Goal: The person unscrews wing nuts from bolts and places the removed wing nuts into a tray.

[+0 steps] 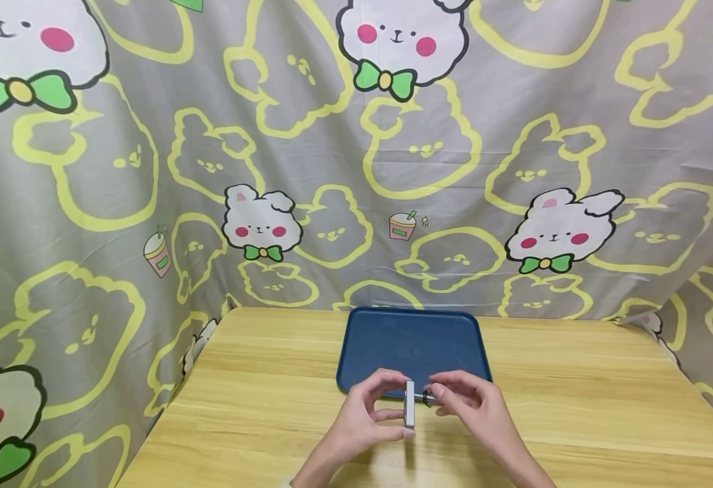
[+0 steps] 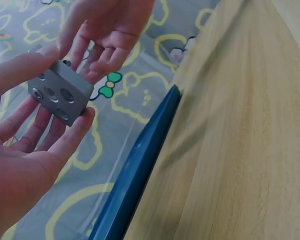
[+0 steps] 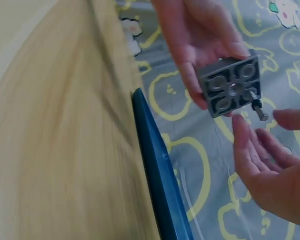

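Left hand [image 1: 356,417]: curved into a wide C, the thumb on the lower edge of a grey block [image 1: 410,405] and fingertips on the upper edge; it grips the block by these opposite edges, the palm well away from it.
Right hand [image 1: 487,410]: half spread, thumb and fingers apart on either side of a bolt [image 3: 263,115] that sticks out of the block; the right wrist view shows a gap between bolt and fingertips, while from the head view one cannot tell whether they touch.
Hands together or apart: near each other, with the block and bolt between them.
Block, place: held in the air in front of the person, near the close edge of a blue tray [image 1: 414,349] as the head view shows it.
Block, facing: seen edge-on from the head, its long axis nearly upright; one broad face is turned to the left palm, the other to the right hand.
Palm-side face: several round holes, clear in the left wrist view.
Far face: round recessed rings, plain in the right wrist view.
Bolt, axis: roughly level from the head, square to the block, its free end pointing to the right hand.
Dark ring [image 1: 429,397]: around the bolt, apart from the block.
Below: the wood-grain table [image 1: 259,420], bearing the tray.
Behind: grey cloth [image 1: 332,163] printed with cartoon animals.
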The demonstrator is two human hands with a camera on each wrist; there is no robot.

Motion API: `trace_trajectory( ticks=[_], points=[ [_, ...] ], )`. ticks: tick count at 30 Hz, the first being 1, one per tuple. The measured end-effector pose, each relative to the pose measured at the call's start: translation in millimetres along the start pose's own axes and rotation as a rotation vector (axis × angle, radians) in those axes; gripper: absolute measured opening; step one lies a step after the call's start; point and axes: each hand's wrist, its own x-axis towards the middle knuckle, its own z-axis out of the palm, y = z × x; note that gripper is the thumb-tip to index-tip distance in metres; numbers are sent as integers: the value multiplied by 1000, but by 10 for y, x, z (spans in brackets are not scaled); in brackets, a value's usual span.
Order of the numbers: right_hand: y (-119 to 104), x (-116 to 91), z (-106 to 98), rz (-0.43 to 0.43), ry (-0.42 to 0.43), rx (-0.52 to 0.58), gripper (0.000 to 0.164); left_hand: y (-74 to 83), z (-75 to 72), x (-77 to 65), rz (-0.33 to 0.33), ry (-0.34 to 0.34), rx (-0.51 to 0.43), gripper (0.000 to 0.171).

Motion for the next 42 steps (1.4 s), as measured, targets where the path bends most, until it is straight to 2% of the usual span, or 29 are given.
trace_trajectory(
  ticks=[2,4,8,14,18,21,25,28,32,35,37,40,42],
  points=[
    [-5,13,-31,104,-62,67,35,-4,9,0,1,-5,1,65],
    [-1,21,-59,171,-128,129,36,-7,16,1,4,-6,8,65],
    [17,27,-88,241,-208,205,36,-8,25,3,-12,-13,32,65],
    [31,28,-105,250,-234,222,39,-11,35,0,-29,-22,52,63],
    [49,27,-105,192,-226,164,36,-11,41,-3,-27,-21,52,62],
    [55,14,-81,84,-193,74,32,-18,38,-3,-30,-17,43,62],
    [58,-12,-12,-103,-115,-55,21,-27,18,-5,-35,-3,29,62],
    [80,-24,41,-315,-56,-170,15,-29,1,-9,-43,5,15,61],
    [135,-12,70,-669,1,-325,28,-27,-8,-9,-53,3,-29,59],
    [166,19,65,-888,31,-431,15,-28,-7,-7,-54,-1,-72,60],
    [171,45,62,-1020,46,-497,9,-30,-3,-6,-53,-5,-102,60],
    [145,77,67,-1209,73,-596,21,-39,1,-6,-51,-11,-140,60],
    [108,88,75,-1303,85,-640,23,-45,2,-7,-46,-13,-152,61]
  ],
)
